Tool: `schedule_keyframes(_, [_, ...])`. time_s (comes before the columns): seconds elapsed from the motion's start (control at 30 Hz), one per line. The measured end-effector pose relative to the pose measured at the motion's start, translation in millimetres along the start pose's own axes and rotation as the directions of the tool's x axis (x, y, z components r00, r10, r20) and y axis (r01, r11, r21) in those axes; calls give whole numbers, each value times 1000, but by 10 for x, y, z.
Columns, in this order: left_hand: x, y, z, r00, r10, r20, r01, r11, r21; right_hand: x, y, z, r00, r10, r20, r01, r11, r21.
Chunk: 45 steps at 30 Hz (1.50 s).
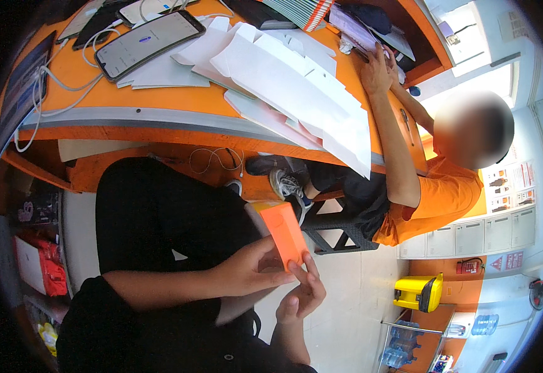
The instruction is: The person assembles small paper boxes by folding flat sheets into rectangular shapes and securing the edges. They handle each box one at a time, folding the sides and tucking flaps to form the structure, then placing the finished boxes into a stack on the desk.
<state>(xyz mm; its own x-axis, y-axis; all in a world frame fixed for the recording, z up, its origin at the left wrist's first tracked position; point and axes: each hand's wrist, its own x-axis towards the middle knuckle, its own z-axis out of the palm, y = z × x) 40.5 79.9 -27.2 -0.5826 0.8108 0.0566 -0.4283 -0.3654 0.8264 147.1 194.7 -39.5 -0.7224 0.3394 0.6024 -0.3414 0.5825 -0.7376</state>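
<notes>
Our left hand (pixel 246 266) is gripping an orange carton (pixel 286 231), seemingly part-folded, our half-curled right hand (pixel 302 296) touching its near end, far white blanks (pixel 302 78) apparently lying unfolded.

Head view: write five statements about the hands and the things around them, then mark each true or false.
1. The left hand holds an orange piece. True.
2. The right hand grips a pen. False: its fingers are at the orange piece's lower end.
3. The white sheets lie on the floor. False: they lie on the desk.
4. The co-worker's top is blue. False: it is orange.
5. The bin is yellow. True.
</notes>
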Motion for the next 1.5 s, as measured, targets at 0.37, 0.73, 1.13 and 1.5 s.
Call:
schedule_keyframes(0.37, [-227,399,220,542,-32,840,-740,455,495,302,-58,-889,818,560,-128,-312,620,720])
schedule_keyframes(0.73, [-197,389,-3,631,-248,735,-753,32,658,216,-173,-928,806,580,117,-529,617,583])
schedule_keyframes(1.13, [9,651,-675,995,-104,-4,103,980,172,497,70,-102,705,692,155,-687,614,389])
schedule_keyframes(1.5, [125,637,-945,980,-191,50,152,891,428,649,185,62,744,639,193,-663,670,334])
